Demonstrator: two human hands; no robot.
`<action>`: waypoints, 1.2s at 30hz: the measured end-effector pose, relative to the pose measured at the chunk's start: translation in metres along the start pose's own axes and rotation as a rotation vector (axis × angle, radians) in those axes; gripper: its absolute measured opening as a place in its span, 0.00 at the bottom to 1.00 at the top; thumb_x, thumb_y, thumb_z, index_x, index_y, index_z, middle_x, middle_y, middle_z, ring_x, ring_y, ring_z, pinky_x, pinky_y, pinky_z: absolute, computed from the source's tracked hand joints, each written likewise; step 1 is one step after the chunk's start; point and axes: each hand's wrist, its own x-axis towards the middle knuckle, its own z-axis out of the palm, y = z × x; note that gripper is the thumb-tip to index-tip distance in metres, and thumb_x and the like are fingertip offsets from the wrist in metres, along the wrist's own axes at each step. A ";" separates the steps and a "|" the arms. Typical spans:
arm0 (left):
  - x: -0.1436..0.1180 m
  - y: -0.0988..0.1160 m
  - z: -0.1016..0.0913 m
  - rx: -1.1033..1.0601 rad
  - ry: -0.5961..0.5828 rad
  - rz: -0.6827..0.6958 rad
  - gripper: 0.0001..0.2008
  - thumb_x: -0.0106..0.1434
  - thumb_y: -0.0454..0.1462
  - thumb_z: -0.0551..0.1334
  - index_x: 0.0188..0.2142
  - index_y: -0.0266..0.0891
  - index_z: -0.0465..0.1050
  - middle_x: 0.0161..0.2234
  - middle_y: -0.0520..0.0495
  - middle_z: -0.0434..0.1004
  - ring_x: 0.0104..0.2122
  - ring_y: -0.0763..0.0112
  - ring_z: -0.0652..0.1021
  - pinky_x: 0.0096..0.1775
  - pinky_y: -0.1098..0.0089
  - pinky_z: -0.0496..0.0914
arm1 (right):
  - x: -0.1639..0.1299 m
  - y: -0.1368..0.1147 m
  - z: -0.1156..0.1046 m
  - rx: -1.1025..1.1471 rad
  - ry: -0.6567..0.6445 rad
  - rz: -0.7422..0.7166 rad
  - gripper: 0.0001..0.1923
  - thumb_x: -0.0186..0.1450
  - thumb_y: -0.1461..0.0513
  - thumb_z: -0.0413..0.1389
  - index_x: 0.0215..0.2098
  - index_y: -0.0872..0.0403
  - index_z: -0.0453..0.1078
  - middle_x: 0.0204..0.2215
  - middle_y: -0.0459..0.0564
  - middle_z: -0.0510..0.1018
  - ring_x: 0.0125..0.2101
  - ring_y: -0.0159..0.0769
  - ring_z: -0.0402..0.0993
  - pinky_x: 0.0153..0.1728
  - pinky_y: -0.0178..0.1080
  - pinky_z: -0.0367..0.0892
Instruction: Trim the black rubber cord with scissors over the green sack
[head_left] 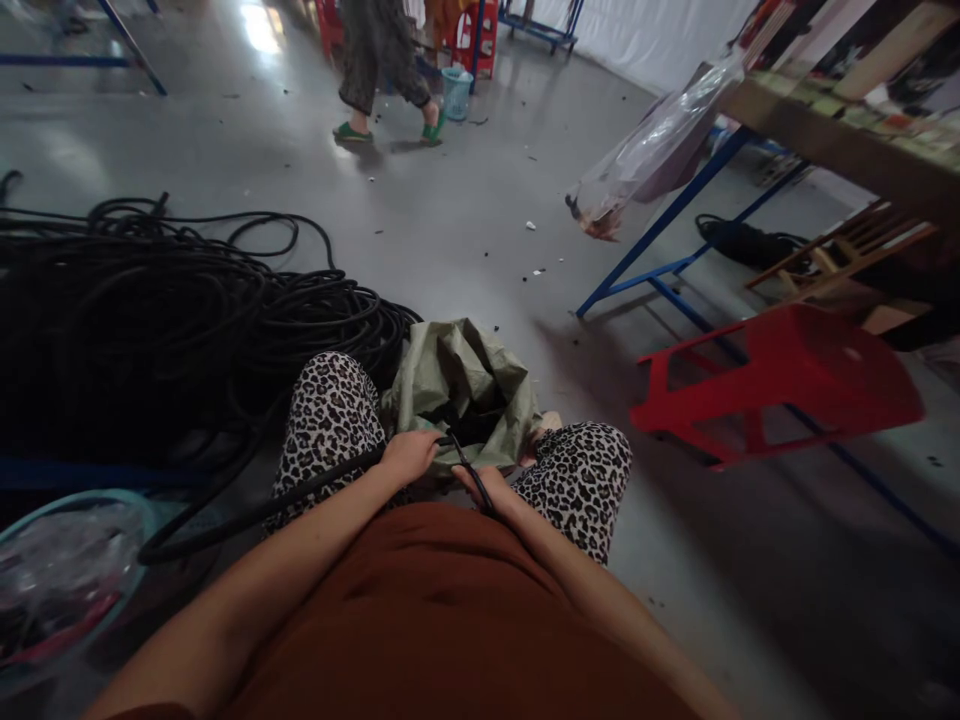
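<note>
I sit with my knees apart, in leopard-print trousers. My left hand (409, 455) is closed around a black rubber hose (300, 492) that runs from the floor at my left up across my lap. My right hand (480, 485) grips the same hose close to my body, just right of the left hand. Between my knees stands an open green woven sack (457, 375), and the hose end reaches toward its mouth. A large heap of coiled black hose (150, 320) lies on the floor to my left.
A red plastic stool (787, 375) stands at my right beside a blue-framed table (675, 215) with a clear plastic bag (645, 150) hanging off it. A teal basket (67, 570) sits at lower left. Another person (382, 70) walks at the far end.
</note>
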 end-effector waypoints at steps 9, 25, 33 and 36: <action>0.002 -0.003 0.002 -0.117 0.086 0.000 0.18 0.65 0.40 0.50 0.52 0.47 0.70 0.50 0.48 0.76 0.47 0.65 0.75 0.48 0.68 0.67 | 0.002 0.001 0.003 0.340 -0.005 0.169 0.24 0.64 0.45 0.50 0.22 0.56 0.62 0.14 0.43 0.62 0.13 0.28 0.61 0.15 0.31 0.59; -0.001 0.002 -0.003 -0.208 0.107 -0.039 0.18 0.65 0.41 0.51 0.52 0.45 0.69 0.48 0.48 0.76 0.47 0.66 0.75 0.48 0.69 0.67 | 0.002 0.000 0.003 0.414 -0.206 0.065 0.22 0.66 0.47 0.49 0.33 0.59 0.67 0.21 0.46 0.70 0.19 0.28 0.68 0.20 0.29 0.60; -0.003 0.006 -0.006 -0.191 0.097 -0.014 0.18 0.65 0.40 0.51 0.51 0.44 0.70 0.49 0.47 0.76 0.46 0.65 0.76 0.47 0.68 0.67 | -0.004 -0.007 0.001 0.425 -0.224 0.067 0.23 0.66 0.47 0.49 0.32 0.60 0.67 0.21 0.47 0.71 0.19 0.28 0.67 0.20 0.29 0.60; -0.004 0.006 -0.005 -0.177 0.074 -0.007 0.18 0.65 0.40 0.51 0.52 0.45 0.70 0.49 0.47 0.76 0.46 0.65 0.76 0.47 0.68 0.67 | 0.000 -0.005 0.002 0.423 -0.212 0.073 0.24 0.65 0.46 0.50 0.32 0.60 0.67 0.21 0.47 0.71 0.19 0.29 0.68 0.20 0.29 0.61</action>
